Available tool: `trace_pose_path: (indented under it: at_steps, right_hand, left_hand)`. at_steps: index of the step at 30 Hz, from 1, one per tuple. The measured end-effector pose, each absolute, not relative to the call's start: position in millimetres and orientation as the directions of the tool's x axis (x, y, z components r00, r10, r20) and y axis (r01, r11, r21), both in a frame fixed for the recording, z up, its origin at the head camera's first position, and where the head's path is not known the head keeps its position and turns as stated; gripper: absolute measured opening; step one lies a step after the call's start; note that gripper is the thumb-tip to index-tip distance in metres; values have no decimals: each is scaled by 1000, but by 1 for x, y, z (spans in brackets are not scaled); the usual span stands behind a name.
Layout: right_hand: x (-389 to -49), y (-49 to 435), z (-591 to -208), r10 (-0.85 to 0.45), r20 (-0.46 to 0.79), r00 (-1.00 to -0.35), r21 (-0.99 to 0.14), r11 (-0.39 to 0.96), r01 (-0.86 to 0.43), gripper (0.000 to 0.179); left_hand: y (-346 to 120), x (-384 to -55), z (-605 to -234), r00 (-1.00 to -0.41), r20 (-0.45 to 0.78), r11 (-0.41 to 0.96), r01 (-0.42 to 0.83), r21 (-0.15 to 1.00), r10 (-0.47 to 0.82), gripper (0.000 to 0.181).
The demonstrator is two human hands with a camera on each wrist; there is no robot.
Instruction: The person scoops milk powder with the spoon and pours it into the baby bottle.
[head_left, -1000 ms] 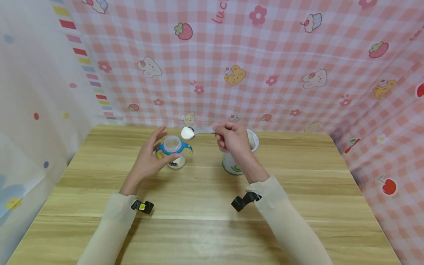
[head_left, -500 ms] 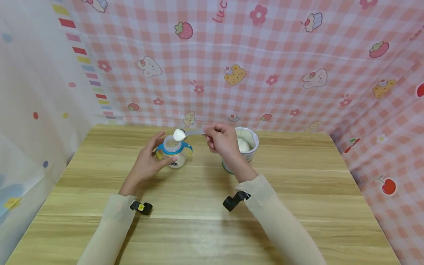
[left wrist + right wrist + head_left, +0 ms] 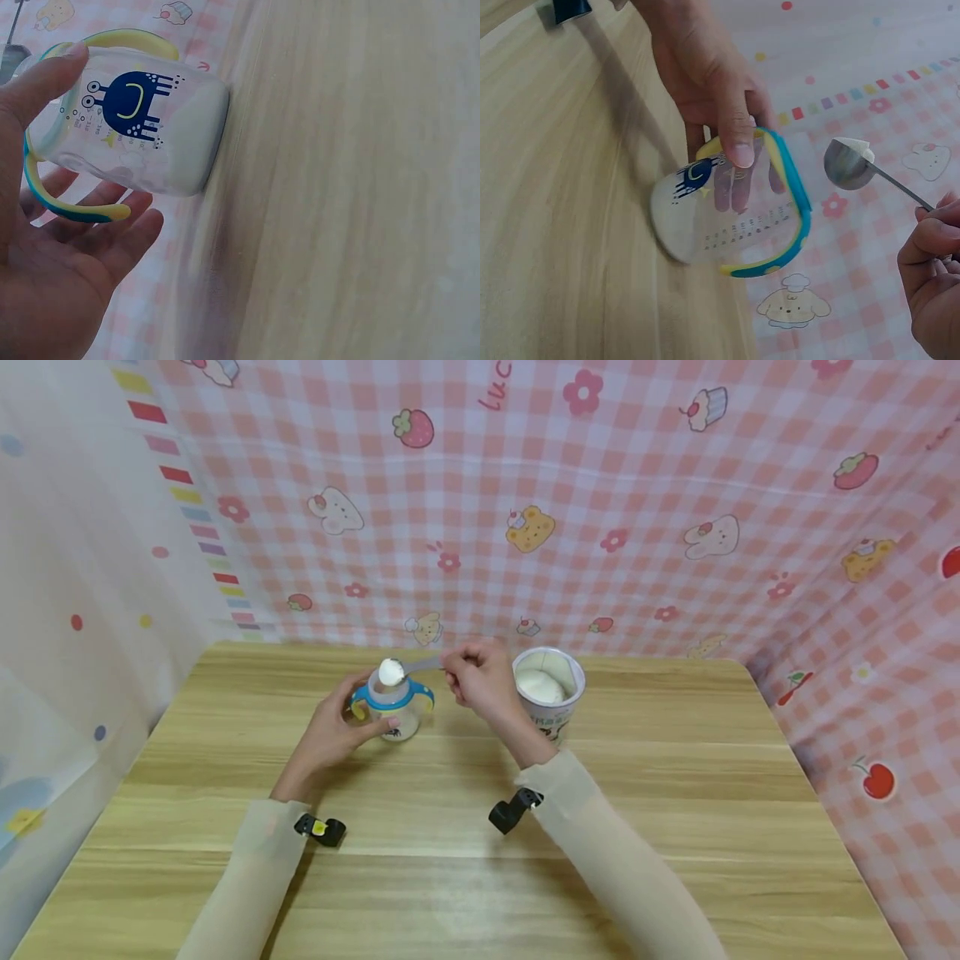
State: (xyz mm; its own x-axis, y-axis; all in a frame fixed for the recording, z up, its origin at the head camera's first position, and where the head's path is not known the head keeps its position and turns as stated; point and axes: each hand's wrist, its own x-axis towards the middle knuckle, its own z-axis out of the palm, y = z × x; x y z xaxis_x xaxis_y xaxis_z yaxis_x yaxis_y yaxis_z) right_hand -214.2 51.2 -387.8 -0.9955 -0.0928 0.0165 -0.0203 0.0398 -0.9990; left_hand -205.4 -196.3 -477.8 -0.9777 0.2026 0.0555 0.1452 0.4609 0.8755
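The left grip [image 3: 335,720] grasps a clear two-handled bottle [image 3: 406,725], thumb across the front and fingers behind, the latter visible through the wall in the right wrist view. The bottle stands upright on the wood-grain tabletop [image 3: 420,881], left of centre and towards the far edge; its mouth is uncovered, its handles [image 3: 799,176] are blue and yellow, and a dark blue printed figure [image 3: 133,105] marks its side. White powder [image 3: 196,139] fills the lower part. The right grip [image 3: 486,678] pinches the handle of a metal spoon [image 3: 845,169]. The spoon's bowl carries a heaped white load [image 3: 391,672] and hangs just above the bottle's mouth; the right wrist view shows a gap between the two. A lidless white tub [image 3: 551,717] stands to the right of the bottle, well apart from it, partly hidden by the right forearm, with a white mound [image 3: 538,687] inside. Both arms wear pale sleeves [image 3: 243,872] with a black device [image 3: 320,829] at each wrist. Pink checked cloth [image 3: 480,485] hangs behind the tabletop.
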Motion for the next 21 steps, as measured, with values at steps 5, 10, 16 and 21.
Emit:
trace_pose_path:
  at_steps: [5,10,16,21]
  right_hand:
    - [-213,48,-392,-86,-3,-996,-997,81,-4,18]
    - [-212,46,-396,-67,27,-997,-983,181,-39,18]
    - [-211,42,-402,-72,81,-994,-969,227,-95,21]
    - [-210,40,-410,-81,167,-983,-956,231,-182,22]
  left_hand:
    - [-197,-205,-479,-980,41,488,133,863,196,76]
    - [-197,-206,-480,-980,38,484,131,865,196,74]
    - [-198,-207,-481,-980,33,481,125,868,195,74]
    - [-198,-206,-481,-981,36,472,124,873,192,73]
